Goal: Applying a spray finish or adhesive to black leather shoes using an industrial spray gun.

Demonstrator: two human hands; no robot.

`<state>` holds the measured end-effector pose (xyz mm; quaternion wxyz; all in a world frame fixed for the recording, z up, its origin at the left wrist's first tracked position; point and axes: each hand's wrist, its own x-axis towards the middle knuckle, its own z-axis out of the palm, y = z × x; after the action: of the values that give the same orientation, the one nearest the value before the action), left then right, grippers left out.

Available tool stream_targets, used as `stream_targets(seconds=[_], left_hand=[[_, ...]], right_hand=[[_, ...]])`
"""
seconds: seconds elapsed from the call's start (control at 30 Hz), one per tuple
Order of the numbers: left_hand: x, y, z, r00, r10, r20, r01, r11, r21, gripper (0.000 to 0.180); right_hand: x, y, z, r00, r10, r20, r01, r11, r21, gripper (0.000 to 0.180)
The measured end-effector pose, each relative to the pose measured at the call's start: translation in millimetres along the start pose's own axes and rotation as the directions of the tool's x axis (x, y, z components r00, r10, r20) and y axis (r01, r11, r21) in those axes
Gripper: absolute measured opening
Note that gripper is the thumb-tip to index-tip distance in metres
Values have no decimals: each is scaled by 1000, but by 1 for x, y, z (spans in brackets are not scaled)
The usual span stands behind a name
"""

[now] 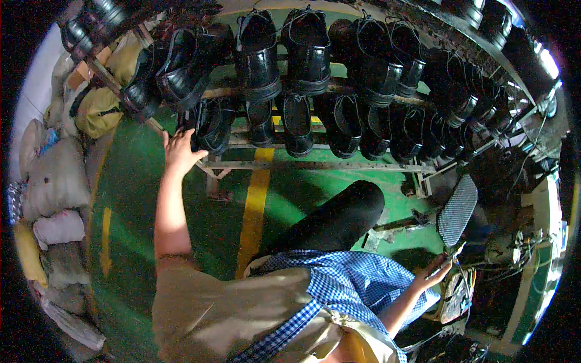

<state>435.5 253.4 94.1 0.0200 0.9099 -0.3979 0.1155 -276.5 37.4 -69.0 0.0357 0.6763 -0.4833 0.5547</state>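
My left hand (181, 154) reaches out to the left end of a shoe rack, fingers spread and thumb pointing right. Its fingertips lie at a black shoe (216, 128) on the lower row; whether they touch it or the rack is hard to tell. Down at the right, my right hand (433, 273) is closed around a slim dark tool (445, 265) with a pale tip, its exact kind unclear. Glossy black lace-up shoes (257, 60) fill the upper row of the rack, heels toward me. More black shoes (297, 130) hang along the lower row.
The rack's metal bar (315, 164) runs across in front of me. A grey textured seat or pad (458, 209) stands at the right, beside a cluttered bench with wires (514, 254). Stuffed sacks (57, 178) line the left. Yellow stripes (254, 206) cross the green floor.
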Motion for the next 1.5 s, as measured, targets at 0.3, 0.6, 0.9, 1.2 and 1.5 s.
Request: stream_targets(seconds=[0.3, 0.6, 0.9, 1.2, 1.5], left_hand=[[-25, -31, -6, 989, -23, -148, -16, 965, -260, 47], [-81, 84, -77, 866, -421, -272, -159, 284, -945, 26], [-138, 182, -104, 944, 1, -329, -322, -195, -926, 72], [-61, 452, -153, -16, 602, -798, -810, -476, -343, 41], [-76, 496, -146, -127, 764, -633, -848, -414, -330, 41]], right_hand=[[9, 5, 3, 974, 225, 27, -227, 970, 91, 47], [40, -42, -8, 969, 246, 11, -246, 969, 12, 40], [47, -64, 22, 685, 686, 246, -728, 648, 224, 48], [55, -93, 0, 667, 657, 352, -744, 565, 356, 30], [52, -90, -30, 885, 424, 193, -415, 906, -88, 25]])
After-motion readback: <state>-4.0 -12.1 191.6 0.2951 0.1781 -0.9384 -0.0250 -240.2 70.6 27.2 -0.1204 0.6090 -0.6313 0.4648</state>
